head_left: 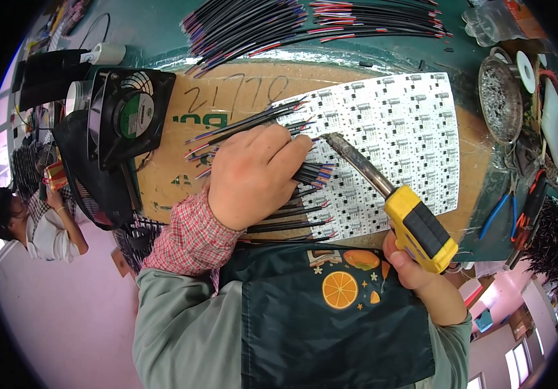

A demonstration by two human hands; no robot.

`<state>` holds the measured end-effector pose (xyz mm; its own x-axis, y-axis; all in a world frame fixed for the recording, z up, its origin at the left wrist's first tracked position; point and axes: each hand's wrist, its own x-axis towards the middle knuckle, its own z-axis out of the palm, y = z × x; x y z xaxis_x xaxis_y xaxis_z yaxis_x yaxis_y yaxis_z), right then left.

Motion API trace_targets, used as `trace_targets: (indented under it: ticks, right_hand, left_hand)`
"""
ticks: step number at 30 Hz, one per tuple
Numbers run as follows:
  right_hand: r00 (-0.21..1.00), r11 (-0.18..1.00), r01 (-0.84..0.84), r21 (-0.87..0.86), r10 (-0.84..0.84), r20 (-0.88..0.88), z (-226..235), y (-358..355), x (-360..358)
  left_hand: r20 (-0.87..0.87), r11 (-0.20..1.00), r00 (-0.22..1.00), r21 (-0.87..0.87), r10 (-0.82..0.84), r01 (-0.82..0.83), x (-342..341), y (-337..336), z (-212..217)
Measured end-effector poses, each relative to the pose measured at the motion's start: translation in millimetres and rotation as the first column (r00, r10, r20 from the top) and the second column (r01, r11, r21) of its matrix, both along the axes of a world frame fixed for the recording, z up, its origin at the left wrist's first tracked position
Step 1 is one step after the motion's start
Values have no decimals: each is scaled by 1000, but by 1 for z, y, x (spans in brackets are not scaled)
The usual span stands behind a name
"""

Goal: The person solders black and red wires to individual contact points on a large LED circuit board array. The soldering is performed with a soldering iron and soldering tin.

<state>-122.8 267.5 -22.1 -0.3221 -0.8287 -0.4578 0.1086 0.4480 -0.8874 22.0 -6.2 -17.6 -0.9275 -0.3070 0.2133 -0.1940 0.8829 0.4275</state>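
Observation:
A white sheet of small circuit boards (402,142) lies in front of me, its left side crossed by black cables with coloured wire ends. My left hand (253,172) is closed over that side, and a bunch of black cables (313,174) sticks out from under its fingers. How many it grips is hidden. My right hand (412,267) is wrapped round the yellow and black handle of a soldering iron (418,223). The iron's darkened tip points left, just beside my left fingertips at the sheet's edge. Whether it touches a board or a wire I cannot tell.
Piles of black cables (246,29) lie at the back. A square black fan (130,117) stands left on the cardboard (473,146). To the right are an oval metal dish (501,97) of solder scraps and blue-handled pliers (498,217). Another person (45,220) sits far left.

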Motion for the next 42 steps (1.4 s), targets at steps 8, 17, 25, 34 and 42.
trace_targets:
  ticks: [8, 17, 25, 34, 42]
  right_hand:
    - [991, 995, -102, 3, 102, -90, -4, 3, -3]
    - [970, 994, 88, -71, -69, 232, -4, 4, 1]
    - [981, 997, 13, -77, 3, 196, 1, 7, 0]
    - [984, 995, 8, -103, 10, 175, -2, 7, 0]
    - [994, 998, 18, -55, -12, 108, -6, 8, 3]
  left_hand:
    - [-12, 1000, 1000, 2, 9, -9, -1, 2, -1]
    - [1, 1000, 1000, -10, -13, 13, 0, 3, -3]
    - [-11, 1000, 1000, -23, 7, -8, -2, 3, -1]
    - [-15, 999, 999, 25, -43, 43, -2, -3, -1]
    - [13, 999, 999, 22, -49, 49, -3, -3, 3]
